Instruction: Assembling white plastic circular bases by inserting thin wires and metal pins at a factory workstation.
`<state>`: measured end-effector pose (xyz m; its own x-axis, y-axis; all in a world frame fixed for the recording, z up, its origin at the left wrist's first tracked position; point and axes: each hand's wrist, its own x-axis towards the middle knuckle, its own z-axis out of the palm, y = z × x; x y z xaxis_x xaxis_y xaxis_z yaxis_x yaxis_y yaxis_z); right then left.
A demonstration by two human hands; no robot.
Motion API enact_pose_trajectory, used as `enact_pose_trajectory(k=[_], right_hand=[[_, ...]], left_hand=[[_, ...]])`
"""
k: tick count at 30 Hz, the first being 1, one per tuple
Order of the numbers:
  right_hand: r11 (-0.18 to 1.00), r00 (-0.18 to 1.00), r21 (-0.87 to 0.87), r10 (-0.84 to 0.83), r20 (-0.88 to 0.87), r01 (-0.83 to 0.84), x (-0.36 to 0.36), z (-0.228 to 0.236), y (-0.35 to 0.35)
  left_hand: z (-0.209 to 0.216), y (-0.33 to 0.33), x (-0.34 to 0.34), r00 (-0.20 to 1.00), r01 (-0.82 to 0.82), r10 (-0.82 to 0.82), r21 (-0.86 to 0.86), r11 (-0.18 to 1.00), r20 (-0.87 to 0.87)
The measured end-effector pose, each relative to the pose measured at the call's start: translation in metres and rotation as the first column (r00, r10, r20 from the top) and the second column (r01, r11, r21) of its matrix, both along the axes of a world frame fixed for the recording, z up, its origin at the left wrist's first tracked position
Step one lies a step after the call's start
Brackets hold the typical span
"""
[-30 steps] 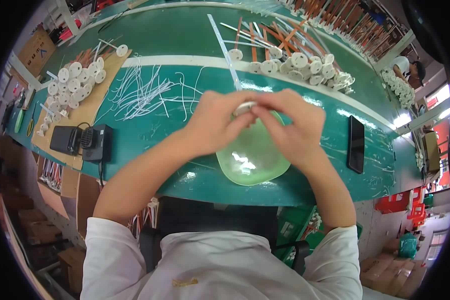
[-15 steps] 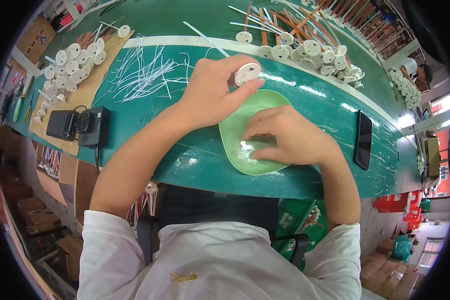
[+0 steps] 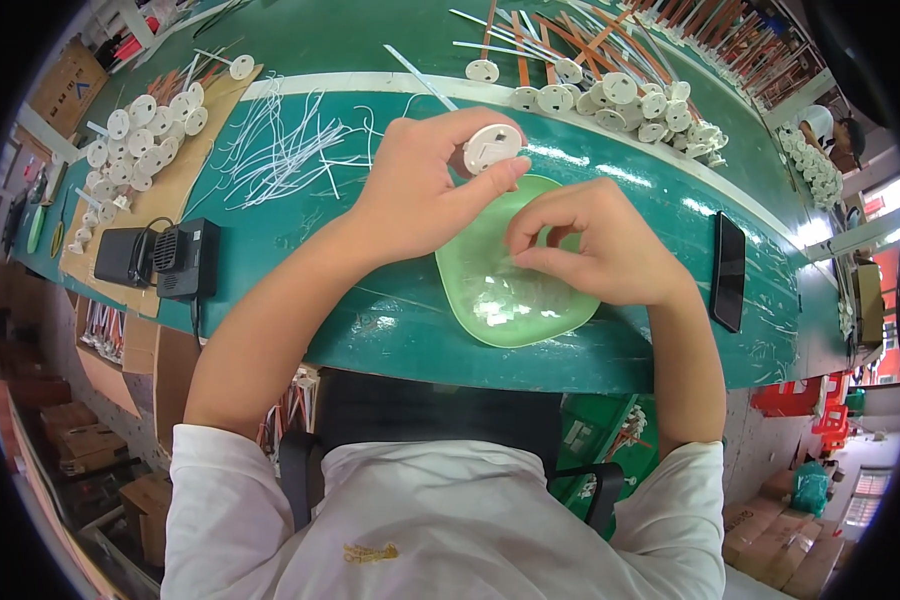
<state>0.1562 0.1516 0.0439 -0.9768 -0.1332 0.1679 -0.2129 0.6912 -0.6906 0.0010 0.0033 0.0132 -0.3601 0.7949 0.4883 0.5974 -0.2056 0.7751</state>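
Observation:
My left hand is closed round a white round disc, its slotted face turned up. A pale thin stick juts out behind that hand, seemingly joined to the disc. Over a light green tray, my right hand has thumb and forefinger pinched together. Whatever sits between those fingertips is too small to make out. Several small, clear, shiny pieces lie in the tray's bottom.
Loose white cords lie left of my hands. Disc-ended sticks are heaped at the far right, with more discs on cardboard at left. A small black fan-like device stands at left; a black phone lies at right.
My right hand has lifted up and away from the tray's bottom, and its parted fingers have come together in a pinch. The left hand keeps the disc in nearly the same place.

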Motion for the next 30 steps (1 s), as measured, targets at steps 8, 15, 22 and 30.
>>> enact_pose_trajectory(k=[8,15,22,30], right_hand=[[0.907,0.965,-0.347,-0.183,0.186,0.239,0.0047,0.0118,-0.0012],[0.923,0.983,-0.348,-0.130,0.129,0.168,0.0038,0.0069,0.0013],[0.893,0.971,-0.385,-0.185,0.154,0.231,0.0027,0.0044,0.0052],[0.889,0.941,-0.310,-0.304,0.149,0.337,0.0022,0.0067,0.0015]], left_hand=[[0.0007,0.0006,0.0021,0.972,0.035,-0.050,0.068,0.997,0.231],[0.0001,0.0004,0.0021,0.970,0.049,-0.062,0.061,0.997,0.236],[0.0024,-0.0012,0.0027,0.955,0.088,-0.099,0.054,0.995,0.280],[0.0055,-0.0058,0.0016,0.960,0.190,-0.189,0.018,0.982,0.206]])
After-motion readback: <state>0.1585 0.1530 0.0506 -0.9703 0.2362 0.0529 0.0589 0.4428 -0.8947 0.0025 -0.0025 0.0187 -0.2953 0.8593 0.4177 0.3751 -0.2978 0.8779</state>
